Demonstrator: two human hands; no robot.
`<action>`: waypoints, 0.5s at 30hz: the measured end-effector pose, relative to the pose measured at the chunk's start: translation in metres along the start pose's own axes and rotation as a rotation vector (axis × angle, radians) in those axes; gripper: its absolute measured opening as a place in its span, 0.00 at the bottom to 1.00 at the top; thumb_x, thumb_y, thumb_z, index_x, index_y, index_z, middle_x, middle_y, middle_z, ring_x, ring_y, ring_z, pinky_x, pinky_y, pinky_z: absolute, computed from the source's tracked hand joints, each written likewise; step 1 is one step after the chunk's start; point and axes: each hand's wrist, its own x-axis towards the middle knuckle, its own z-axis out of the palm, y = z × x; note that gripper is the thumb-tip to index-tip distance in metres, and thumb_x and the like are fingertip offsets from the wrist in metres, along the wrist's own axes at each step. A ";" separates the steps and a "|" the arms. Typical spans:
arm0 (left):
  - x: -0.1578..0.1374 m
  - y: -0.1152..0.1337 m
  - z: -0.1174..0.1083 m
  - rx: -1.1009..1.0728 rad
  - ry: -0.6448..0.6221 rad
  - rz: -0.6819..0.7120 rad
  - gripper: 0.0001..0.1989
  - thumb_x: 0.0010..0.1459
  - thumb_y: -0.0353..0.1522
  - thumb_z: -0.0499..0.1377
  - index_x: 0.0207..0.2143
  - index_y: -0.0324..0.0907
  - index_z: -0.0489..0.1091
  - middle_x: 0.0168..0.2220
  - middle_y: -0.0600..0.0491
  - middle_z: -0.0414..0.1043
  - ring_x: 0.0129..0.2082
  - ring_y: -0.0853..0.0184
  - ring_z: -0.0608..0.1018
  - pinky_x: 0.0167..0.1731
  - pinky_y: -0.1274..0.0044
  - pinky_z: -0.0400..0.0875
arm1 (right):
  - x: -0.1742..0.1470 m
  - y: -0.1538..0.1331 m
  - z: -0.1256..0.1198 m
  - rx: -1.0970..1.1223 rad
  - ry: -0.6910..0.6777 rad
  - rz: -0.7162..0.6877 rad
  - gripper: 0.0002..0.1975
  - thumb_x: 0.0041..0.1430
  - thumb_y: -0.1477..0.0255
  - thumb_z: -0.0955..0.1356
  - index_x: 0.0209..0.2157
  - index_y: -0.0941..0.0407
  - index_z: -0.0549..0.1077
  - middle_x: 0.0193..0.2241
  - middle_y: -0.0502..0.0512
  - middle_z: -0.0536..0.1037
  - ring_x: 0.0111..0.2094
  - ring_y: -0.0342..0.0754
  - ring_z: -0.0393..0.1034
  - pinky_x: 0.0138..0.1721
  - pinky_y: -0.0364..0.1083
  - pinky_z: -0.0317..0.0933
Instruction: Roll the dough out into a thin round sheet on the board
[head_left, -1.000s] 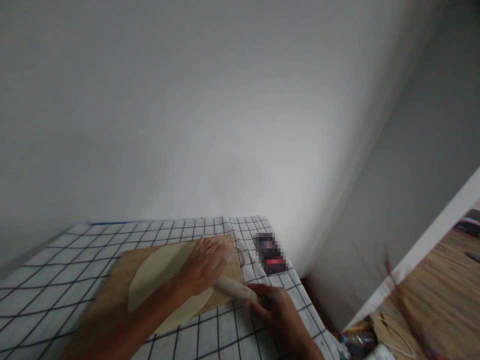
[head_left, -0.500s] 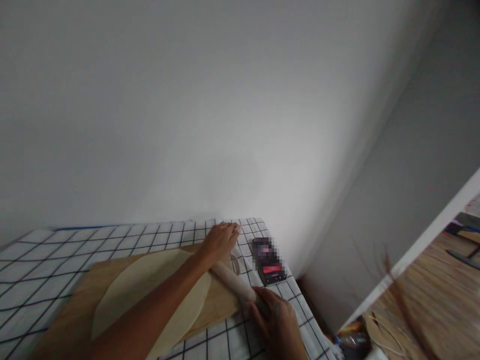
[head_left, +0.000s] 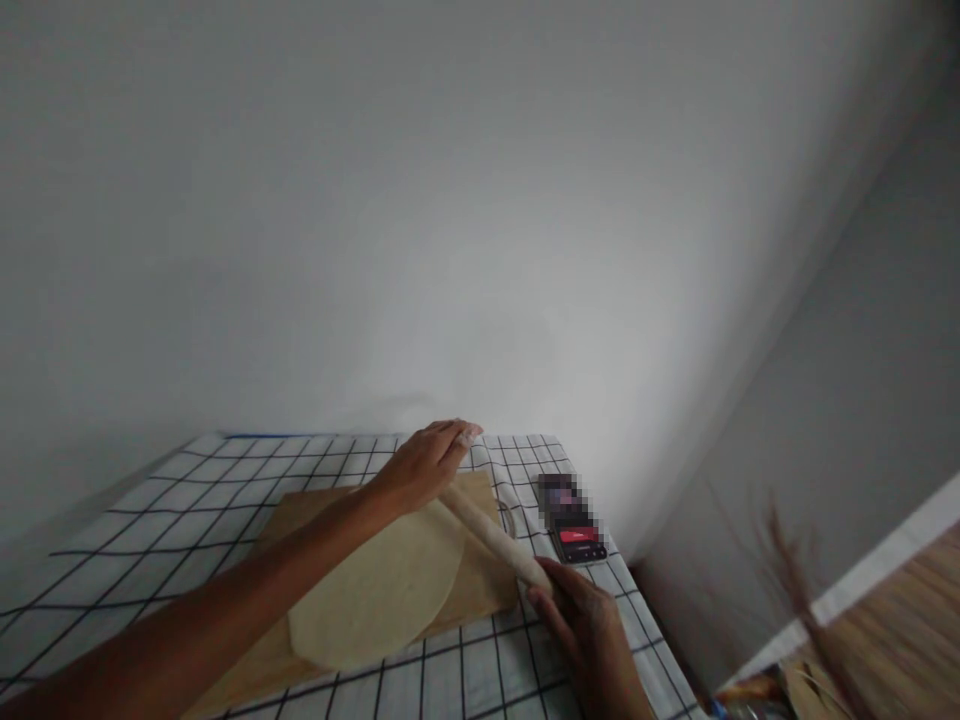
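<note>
A thin round sheet of pale dough (head_left: 379,595) lies on a wooden board (head_left: 480,590) on the checked tablecloth (head_left: 187,500). A light wooden rolling pin (head_left: 495,537) lies across the far right part of the board. My left hand (head_left: 424,465) presses flat on the pin's far end, fingers stretched out. My right hand (head_left: 589,630) rests on the pin's near end at the board's right edge.
A phone (head_left: 571,517) with a dark screen lies on the cloth right of the board. A bare white wall stands close behind the table. The table's right edge drops to a wooden floor (head_left: 900,620), where a dried plant stem (head_left: 795,590) shows.
The rolling pin has moved away from me toward the far edge of the board, with both hands on it. The camera has shifted a little.
</note>
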 end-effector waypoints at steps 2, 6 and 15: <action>-0.022 0.002 0.010 0.071 -0.057 0.053 0.25 0.73 0.42 0.40 0.58 0.45 0.71 0.60 0.50 0.74 0.66 0.60 0.67 0.66 0.63 0.58 | -0.002 0.000 0.002 -0.028 -0.030 -0.023 0.23 0.68 0.53 0.65 0.53 0.54 0.78 0.47 0.61 0.82 0.46 0.57 0.78 0.47 0.49 0.71; -0.051 0.000 0.052 0.212 -0.154 0.184 0.22 0.73 0.37 0.43 0.65 0.47 0.63 0.66 0.49 0.66 0.69 0.55 0.62 0.68 0.54 0.51 | -0.003 0.005 0.007 -0.150 -0.044 -0.045 0.21 0.68 0.55 0.66 0.52 0.54 0.79 0.46 0.61 0.83 0.45 0.57 0.79 0.47 0.49 0.71; 0.040 -0.011 0.104 0.067 -0.337 0.114 0.25 0.72 0.43 0.43 0.62 0.46 0.68 0.63 0.47 0.71 0.67 0.55 0.66 0.66 0.59 0.59 | 0.004 0.023 0.009 -0.251 0.099 0.004 0.23 0.68 0.51 0.63 0.48 0.52 0.79 0.43 0.59 0.83 0.39 0.57 0.81 0.39 0.48 0.74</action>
